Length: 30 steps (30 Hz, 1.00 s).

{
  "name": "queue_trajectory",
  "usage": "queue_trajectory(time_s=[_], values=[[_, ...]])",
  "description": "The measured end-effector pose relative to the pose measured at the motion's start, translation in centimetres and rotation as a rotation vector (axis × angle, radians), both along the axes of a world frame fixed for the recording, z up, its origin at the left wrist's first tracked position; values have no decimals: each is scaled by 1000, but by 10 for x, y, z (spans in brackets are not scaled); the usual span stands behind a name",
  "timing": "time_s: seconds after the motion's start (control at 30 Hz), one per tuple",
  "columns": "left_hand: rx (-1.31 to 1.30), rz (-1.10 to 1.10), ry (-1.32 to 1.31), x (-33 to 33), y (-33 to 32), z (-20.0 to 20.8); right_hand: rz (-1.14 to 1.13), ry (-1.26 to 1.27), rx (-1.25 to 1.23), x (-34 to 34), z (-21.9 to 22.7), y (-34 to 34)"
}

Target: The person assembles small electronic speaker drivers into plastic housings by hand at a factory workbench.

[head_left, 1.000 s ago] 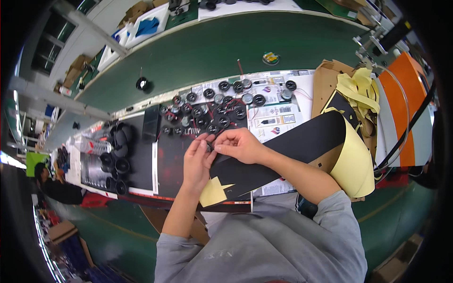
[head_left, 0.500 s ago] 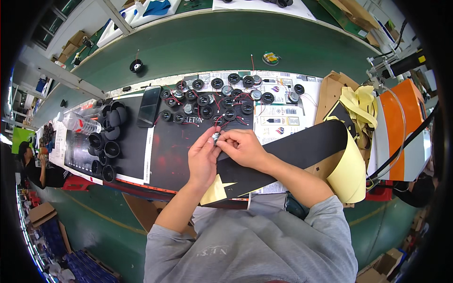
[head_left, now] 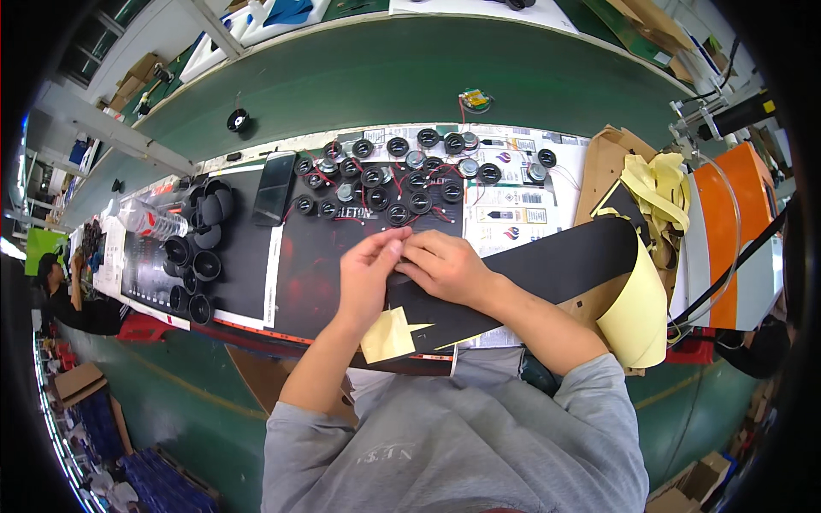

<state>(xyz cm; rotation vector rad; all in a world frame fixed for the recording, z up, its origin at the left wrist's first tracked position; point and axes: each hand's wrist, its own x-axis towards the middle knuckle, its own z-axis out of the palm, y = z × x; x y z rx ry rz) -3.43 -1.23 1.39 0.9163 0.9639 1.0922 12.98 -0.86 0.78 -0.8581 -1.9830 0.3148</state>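
My left hand [head_left: 368, 275] and my right hand [head_left: 446, 267] meet over the black mat, fingertips pinched together. What they hold is almost wholly hidden now; a small silver-backed round speaker showed between them a moment ago. Just beyond my fingertips lies a cluster of small round speakers [head_left: 419, 203], some black-rimmed face up, some silver, with thin red wires. Under my right wrist runs a long black foam sheet [head_left: 547, 272] with yellow backing paper [head_left: 637, 312] curling off its right end. A piece of yellow paper [head_left: 389, 337] lies near my left forearm.
Left of the mat are a black phone [head_left: 274, 190], several black cup-shaped housings [head_left: 205, 265] and a clear plastic bottle [head_left: 154, 222]. A green conveyor belt [head_left: 359, 81] passes behind, carrying a wired speaker and a small board [head_left: 475, 100]. At right stand crumpled yellow strips [head_left: 657, 192] and an orange-white machine [head_left: 727, 231].
My fingers have closed in and now cover the small speaker. On the belt, the speaker and the board have shifted left. The view has tilted slightly.
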Motion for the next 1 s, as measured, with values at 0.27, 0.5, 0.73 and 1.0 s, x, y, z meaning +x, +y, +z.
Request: queue_trajectory(time_s=[0.27,0.5,0.73,1.0], values=[[245,43,614,-83,0,7,51,-115,-121,-7,-4,-3],[555,941,1579,-249,-29,24,0,-134,-331,-10,-8,-9],[91,835,1204,-280,-81,-30,-13,-125,-336,-10,-8,-7],[-99,-118,-280,-56,-46,49,-155,347,-444,-7,-13,3]])
